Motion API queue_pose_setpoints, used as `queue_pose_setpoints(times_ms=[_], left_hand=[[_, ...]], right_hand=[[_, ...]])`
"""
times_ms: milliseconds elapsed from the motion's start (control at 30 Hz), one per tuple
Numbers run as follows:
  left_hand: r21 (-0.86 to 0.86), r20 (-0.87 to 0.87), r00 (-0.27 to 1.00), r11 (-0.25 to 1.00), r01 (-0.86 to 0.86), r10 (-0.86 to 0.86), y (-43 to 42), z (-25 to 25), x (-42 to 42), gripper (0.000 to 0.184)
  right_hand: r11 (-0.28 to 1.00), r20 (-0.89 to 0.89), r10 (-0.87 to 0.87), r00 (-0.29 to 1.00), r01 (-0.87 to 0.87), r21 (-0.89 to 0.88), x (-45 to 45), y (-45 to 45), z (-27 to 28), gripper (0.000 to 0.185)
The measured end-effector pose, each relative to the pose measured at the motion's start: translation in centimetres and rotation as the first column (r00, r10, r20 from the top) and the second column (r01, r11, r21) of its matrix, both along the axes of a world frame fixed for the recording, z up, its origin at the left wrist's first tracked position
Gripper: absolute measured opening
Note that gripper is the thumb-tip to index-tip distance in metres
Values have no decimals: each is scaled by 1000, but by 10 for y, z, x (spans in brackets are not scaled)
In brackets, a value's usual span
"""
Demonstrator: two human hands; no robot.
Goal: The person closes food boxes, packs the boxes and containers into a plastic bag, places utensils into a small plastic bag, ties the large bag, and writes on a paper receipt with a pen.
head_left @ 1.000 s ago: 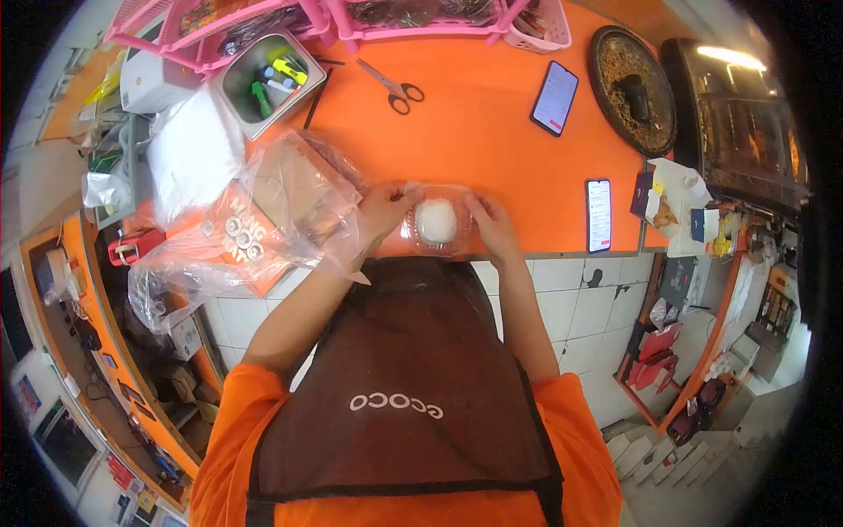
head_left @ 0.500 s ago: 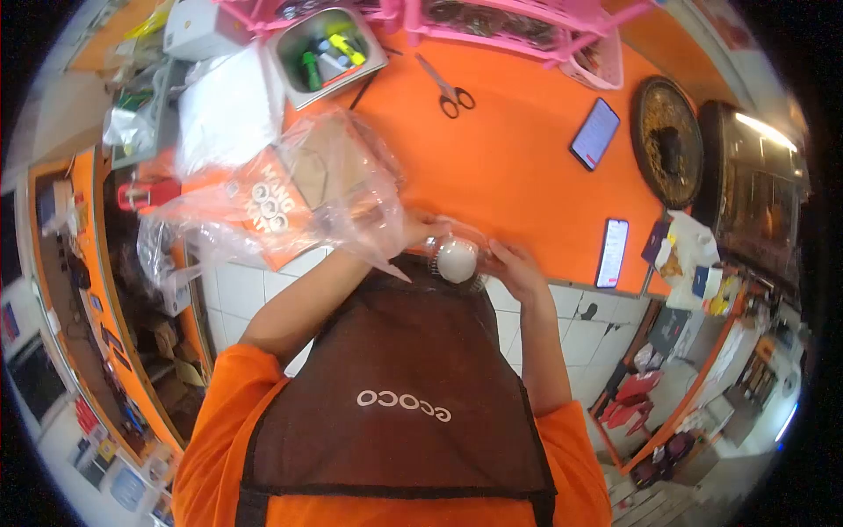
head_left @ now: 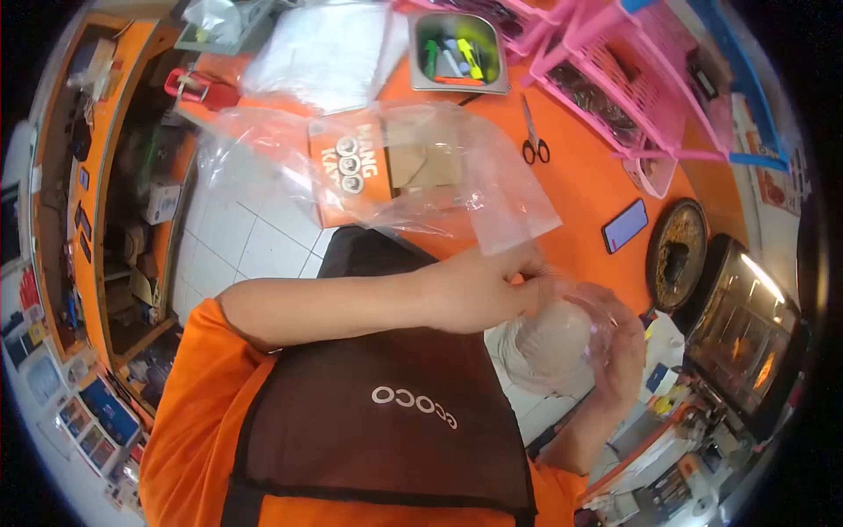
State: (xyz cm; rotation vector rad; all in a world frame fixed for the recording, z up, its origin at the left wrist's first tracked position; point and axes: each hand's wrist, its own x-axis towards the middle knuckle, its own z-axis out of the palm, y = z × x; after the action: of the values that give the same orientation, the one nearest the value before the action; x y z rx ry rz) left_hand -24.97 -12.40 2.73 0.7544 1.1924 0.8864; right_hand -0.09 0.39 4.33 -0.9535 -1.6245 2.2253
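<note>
My left hand [head_left: 479, 285] pinches the near-left rim of a clear plastic container [head_left: 555, 338] with something white and rounded inside. Around the container's right side curl the fingers of my right hand [head_left: 620, 356], partly blurred. Both hands hold it up off the table, close to the camera, over the right side of the brown apron [head_left: 395, 369]. Left of the hands, a clear plastic bag [head_left: 518, 211] lies around an orange printed box [head_left: 351, 171] and brown cardboard [head_left: 426, 158].
Scissors [head_left: 534, 145], a phone [head_left: 625, 227] and a metal tin of markers [head_left: 457, 57] lie on the orange table [head_left: 580, 198]. Pink baskets [head_left: 615, 79] stand at the back. At right are a round dark tray [head_left: 676, 255] and a glass-fronted cabinet [head_left: 742, 325].
The view has swung to the right. Both hands have lifted the container from the table edge and carried it right, nearer the camera. The second phone no longer shows.
</note>
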Motion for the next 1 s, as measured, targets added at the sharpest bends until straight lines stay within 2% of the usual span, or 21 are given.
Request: queue_pose_setpoints(times_ms=[67, 133, 167, 233, 300, 333, 400, 467, 567, 633, 667, 733, 767, 867, 900, 1000], left_hand=[[160, -39, 994, 982, -99, 106, -14, 11, -16, 33], [305, -80, 981, 942, -143, 174, -30, 26, -43, 30], [307, -83, 974, 935, -176, 210, -39, 36, -54, 28], [309, -90, 955, 920, -242, 281, -60, 55, -75, 25], [547, -313, 844, 809, -215, 436, -85, 71, -101, 27], [650, -398, 758, 742, -165, 518, -98, 74, -113, 29], [728, -604, 283, 660, -187, 745, -128, 73, -134, 43], [713, -691, -98, 651, -260, 717, -148, 57, -149, 66], [575, -779, -24, 699, -425, 626, -182, -2, -164, 74], [404, -506, 397, 618, -675, 765, -194, -26, -168, 70], [269, -282, 535, 601, -753, 796, -198, -30, -170, 68], [155, -30, 635, 632, -760, 772, -202, -30, -170, 65], [100, 101, 659, 651, -752, 745, -203, -30, -169, 63], [15, 210, 730, 745, -667, 650, -189, -14, -161, 67], [8, 304, 713, 747, -665, 631, -186, -14, -160, 75], [153, 390, 524, 508, -847, 757, -160, -18, -162, 80]], right_hand=[[993, 108, -107, 988, 101, 62, -39, -21, 42, 72], [980, 237, -115, 965, 72, 184, -65, -31, 56, 70], [965, 319, -74, 945, -12, 262, -81, -28, 57, 67], [956, 317, -25, 948, -70, 284, -115, -33, 64, 61], [974, 104, -36, 994, 11, 225, -149, -54, 71, 56], [977, -25, -54, 998, 58, 208, -163, -64, 70, 55], [967, -298, -111, 948, 173, 189, -179, -79, 58, 49], [985, -453, -91, 887, 148, 90, -200, -86, 59, 37], [998, -447, 21, 894, -49, -51, -237, -85, 40, 32], [975, -363, 77, 929, -146, -167, -255, -82, 5, 34], [956, -307, 90, 947, -168, -239, -260, -81, -17, 34], [973, -229, 39, 973, -89, -212, -257, -77, -64, 30], [979, -190, 13, 982, -51, -196, -254, -74, -82, 27], [997, -145, -68, 987, 62, -48, -245, -68, -105, 20], [997, -137, -66, 988, 71, 35, -241, -68, -110, 19], [965, -124, -70, 990, 99, 243, -234, -81, -112, 15]])
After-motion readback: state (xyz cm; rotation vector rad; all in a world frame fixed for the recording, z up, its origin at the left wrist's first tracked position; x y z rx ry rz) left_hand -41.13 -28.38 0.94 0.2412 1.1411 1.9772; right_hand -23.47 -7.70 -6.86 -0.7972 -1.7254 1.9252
